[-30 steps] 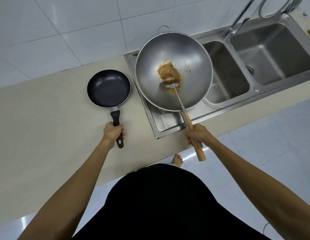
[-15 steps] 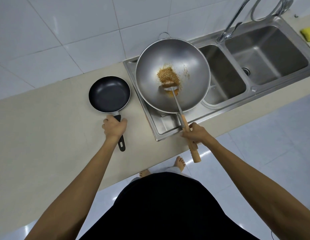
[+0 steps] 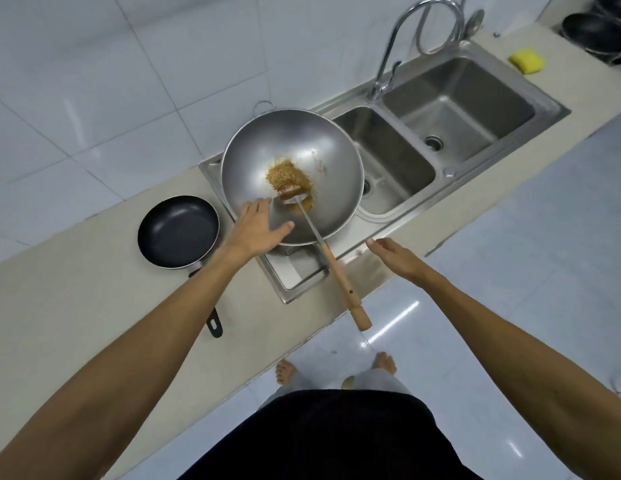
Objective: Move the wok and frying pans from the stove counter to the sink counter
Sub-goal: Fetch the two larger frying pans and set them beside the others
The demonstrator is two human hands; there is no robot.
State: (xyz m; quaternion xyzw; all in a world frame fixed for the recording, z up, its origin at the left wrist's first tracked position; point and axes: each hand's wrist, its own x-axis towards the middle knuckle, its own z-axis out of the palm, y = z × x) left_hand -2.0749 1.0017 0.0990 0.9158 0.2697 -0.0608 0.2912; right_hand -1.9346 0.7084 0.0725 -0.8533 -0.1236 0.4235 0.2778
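Observation:
A large steel wok [image 3: 323, 150] rests on the drainboard of the sink unit, with brown fried scraps and a metal spatula [image 3: 340, 271] in it; the spatula's wooden handle sticks out past the counter's front edge. A small black frying pan [image 3: 179, 232] lies on the beige counter left of the wok, handle toward me and partly hidden by my forearm. My left hand [image 3: 257, 228] is spread open over the wok's near-left rim, holding nothing. My right hand [image 3: 395, 256] hovers open just right of the spatula handle, apart from it.
The steel double sink [image 3: 451, 109] with a curved tap [image 3: 392, 53] lies right of the wok. A yellow sponge [image 3: 526, 59] sits at the far right, near dark pans [image 3: 596, 29] in the corner. White tiled wall behind; my feet on the glossy floor below.
My left hand let go of the frying pan's handle and moved right to the wok's rim. My right hand released the spatula handle and opened. The view shifted left.

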